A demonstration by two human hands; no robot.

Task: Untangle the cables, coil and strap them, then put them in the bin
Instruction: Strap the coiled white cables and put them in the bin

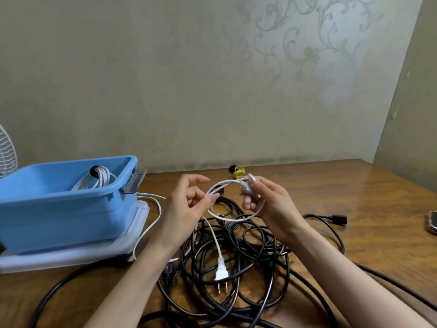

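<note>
Lay each new turn of the white cable point(236, 219) against the loop formed between your hands, matching its size. Let the cord slide through your fingers without a twist, so the coil sits flat for the strap. Your right hand point(264, 202) grips the cable's chunky white end, fingers curled round it. Your left hand point(189, 204) pinches the cord at the loop's left side between thumb and fingertip, the other fingers loosely spread. Both are raised above the tabletop point(366, 192). From your left hand the cord drops to its white plug point(221, 273), which hangs over or rests on the tangle of black cables point(238, 254); which of the two is hard to tell. Lifting the plug clear before drawing it in looks wise, since it could snag there. A yellow strap point(238, 172) lies near the far edge, and the blue bin point(59, 209) stands to the left, one strapped white coil point(99, 177) already inside.
</note>
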